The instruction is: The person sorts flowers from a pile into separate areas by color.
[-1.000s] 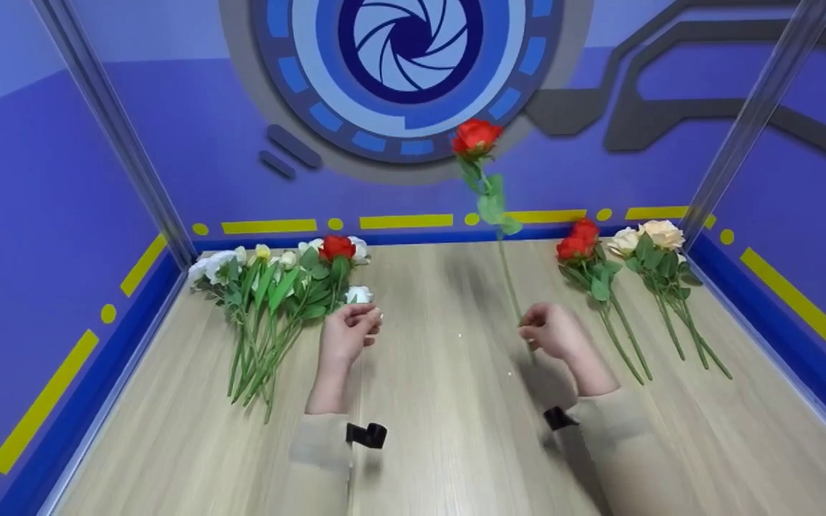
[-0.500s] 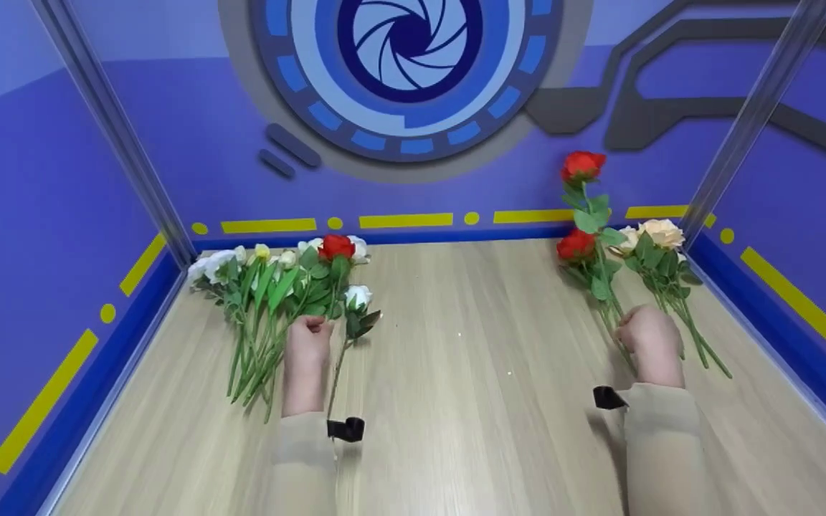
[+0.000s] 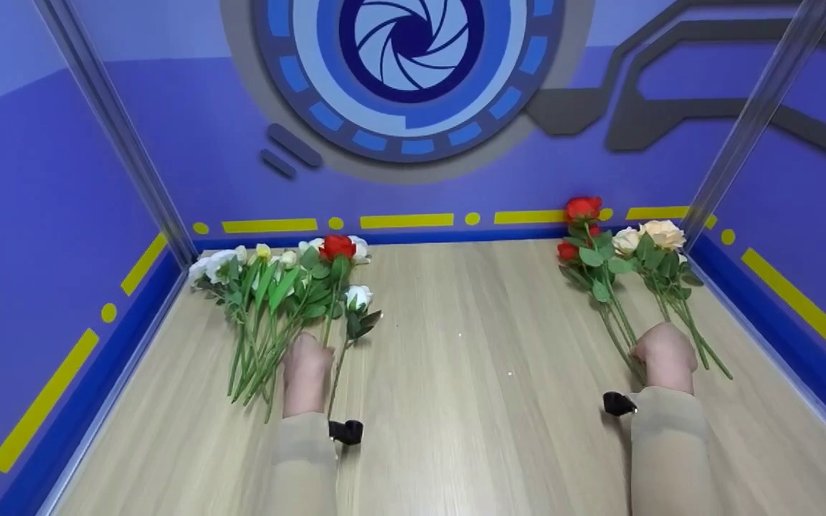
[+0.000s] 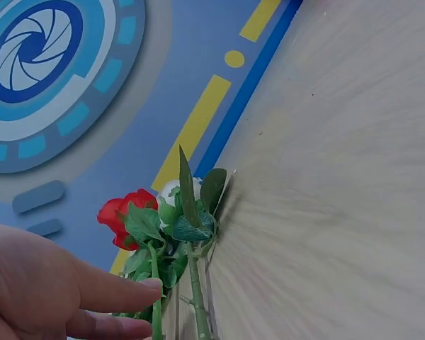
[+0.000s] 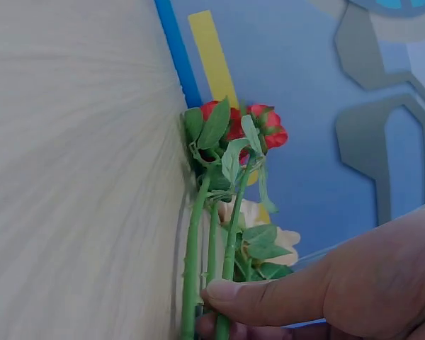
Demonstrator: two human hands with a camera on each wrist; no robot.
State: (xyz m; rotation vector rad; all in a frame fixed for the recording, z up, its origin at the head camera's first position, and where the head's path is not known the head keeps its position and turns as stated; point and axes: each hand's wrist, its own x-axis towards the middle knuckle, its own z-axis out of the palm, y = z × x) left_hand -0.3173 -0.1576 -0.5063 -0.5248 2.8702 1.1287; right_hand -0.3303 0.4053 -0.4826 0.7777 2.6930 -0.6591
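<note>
My right hand [image 3: 664, 355] pinches the lower stem of a red rose [image 3: 584, 208] at the right. In the right wrist view its thumb [image 5: 224, 290] lies on the green stem. The rose's head is slightly raised, leaning over other red roses [image 3: 567, 251] on the table. At the left, my left hand [image 3: 307, 369] pinches the stem of another red rose [image 3: 338, 247]; in the left wrist view its fingertips [image 4: 150, 283] meet that stem [image 4: 156, 312]. A white rose [image 3: 358, 296] with dark leaves lies just right of this hand.
Several white and pale yellow flowers [image 3: 221, 265] lie bunched at the left. Cream-peach roses [image 3: 662, 233] lie at the far right. A purple-blue wall [image 3: 413, 193] rises behind the wooden table [image 3: 449, 401], with side panels left and right.
My right hand has carried the upright red rose rightward, then lowered it over the other red roses. My left hand has moved left from beside the white rose to the red rose's stem.
</note>
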